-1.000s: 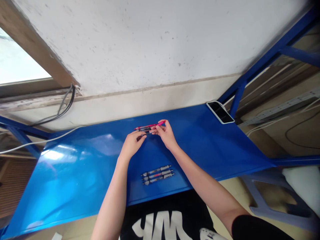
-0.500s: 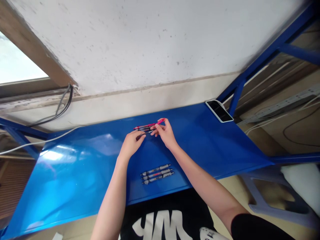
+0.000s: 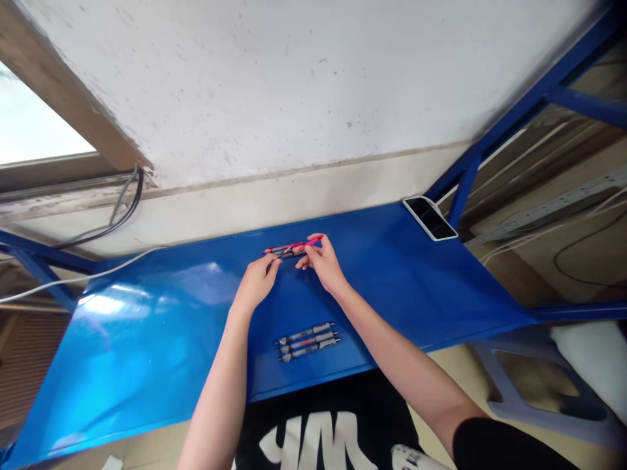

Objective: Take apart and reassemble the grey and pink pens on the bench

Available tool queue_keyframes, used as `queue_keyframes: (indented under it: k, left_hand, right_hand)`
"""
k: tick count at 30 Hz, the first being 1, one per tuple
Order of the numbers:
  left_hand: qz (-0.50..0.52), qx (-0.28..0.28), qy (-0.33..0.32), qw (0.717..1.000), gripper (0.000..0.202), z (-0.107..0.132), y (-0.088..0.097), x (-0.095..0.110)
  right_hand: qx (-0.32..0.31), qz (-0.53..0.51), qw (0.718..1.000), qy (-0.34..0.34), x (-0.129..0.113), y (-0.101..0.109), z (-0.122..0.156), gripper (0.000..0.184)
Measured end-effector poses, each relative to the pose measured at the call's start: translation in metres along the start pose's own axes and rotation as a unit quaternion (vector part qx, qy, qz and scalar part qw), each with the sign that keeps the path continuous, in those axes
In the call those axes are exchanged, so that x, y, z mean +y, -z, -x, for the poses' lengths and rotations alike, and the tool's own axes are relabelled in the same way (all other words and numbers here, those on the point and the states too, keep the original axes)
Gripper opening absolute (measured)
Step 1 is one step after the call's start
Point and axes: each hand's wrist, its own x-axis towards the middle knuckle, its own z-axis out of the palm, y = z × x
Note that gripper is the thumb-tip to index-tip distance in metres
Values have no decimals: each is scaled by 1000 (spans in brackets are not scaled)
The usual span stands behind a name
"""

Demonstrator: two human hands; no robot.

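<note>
My left hand (image 3: 258, 279) is closed in a pinch on a slim dark pen (image 3: 283, 253), its pale tip angled up to the right. A little to the right, my right hand (image 3: 324, 262) pinches a bright pink-red pen part (image 3: 314, 240) between thumb and index finger, the other fingers loosely curled. Whether this is a cap or a barrel is too small to tell. Just behind both hands lie pens, a red pen (image 3: 268, 250) among them, partly hidden by my fingers. Nearer my body, three grey-and-clear pens (image 3: 307, 341) lie side by side.
The blue-covered table (image 3: 406, 287) runs along a white wall (image 3: 304, 98). A white-framed phone-like device (image 3: 431, 217) lies at the back right corner. A pale cable (image 3: 98, 277) crosses the left end. A grey plastic stool (image 3: 490, 378) stands below on the right.
The dark pen in my left hand has tilted upward and drawn away from my right hand. My right hand has barely moved, still holding the pink-red part.
</note>
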Motion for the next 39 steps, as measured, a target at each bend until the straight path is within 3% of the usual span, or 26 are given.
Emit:
queue_keyframes:
  k: [5, 14, 26, 39]
  left_hand:
    - [-5, -8, 21, 1000, 25, 0, 0, -3]
    - [-24, 1, -13, 1000, 11, 0, -2, -5]
    - [-16, 7, -28, 999, 3, -1, -1, -5]
    - [-19, 2, -34, 999, 15, 0, -1, -3]
  right_hand:
    - [0, -19, 1000, -12, -2, -2, 2, 46]
    - [23, -93, 995, -35, -6, -2, 1, 51]
    - [7, -103, 993, -55, -9, -1, 3, 46]
    - [-35, -126, 990, -49, -6, -1, 2, 45]
